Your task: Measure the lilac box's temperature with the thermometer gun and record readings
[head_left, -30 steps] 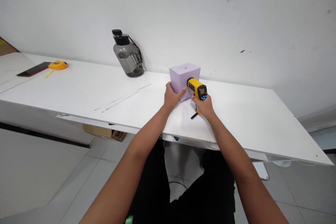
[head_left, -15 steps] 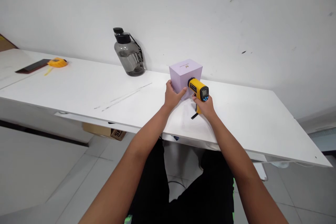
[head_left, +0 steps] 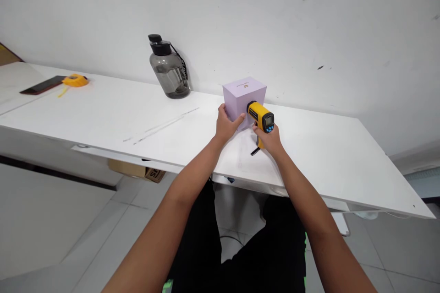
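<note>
In the head view, the lilac box (head_left: 241, 102) is steadied upright on the table (head_left: 326, 160) by the left grip (head_left: 225, 127), closed around its near left side, apparently against sliding. The pistol-shaped thermometer (head_left: 260, 112) is held by its handle in the right grip (head_left: 270, 138), seemingly so that its nose faces the box; whether contact is made cannot be told. Its casing is yellow and black, with blue buttons; the box is plain, with a small mark on top.
</note>
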### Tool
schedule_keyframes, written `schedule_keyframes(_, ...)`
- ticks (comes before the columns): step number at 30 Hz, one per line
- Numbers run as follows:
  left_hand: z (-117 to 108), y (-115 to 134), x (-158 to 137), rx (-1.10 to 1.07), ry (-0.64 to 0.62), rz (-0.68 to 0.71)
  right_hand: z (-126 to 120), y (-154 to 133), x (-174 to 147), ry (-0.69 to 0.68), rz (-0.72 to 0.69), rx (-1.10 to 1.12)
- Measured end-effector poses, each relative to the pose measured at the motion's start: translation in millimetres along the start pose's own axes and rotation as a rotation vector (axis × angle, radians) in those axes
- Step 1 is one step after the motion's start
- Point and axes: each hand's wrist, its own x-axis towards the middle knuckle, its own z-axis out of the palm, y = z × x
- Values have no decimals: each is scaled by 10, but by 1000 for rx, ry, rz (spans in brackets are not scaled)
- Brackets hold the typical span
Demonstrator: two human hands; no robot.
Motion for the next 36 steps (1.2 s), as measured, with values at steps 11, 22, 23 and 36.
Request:
schedule_keyframes(11,10,14,-6,-3,13,-11,-5,51,16,-3,-12,20)
schedule_keyframes(22,27,20,-1,-25,16,-38,1,15,-14,16,-23,-2)
schedule_keyframes(23,26,25,-3,-36,14,-42,-18,-1,-9,33,-32,7)
schedule_keyframes(36,-16,80,25,45,54,-136,-540,279,445,678,-115,202)
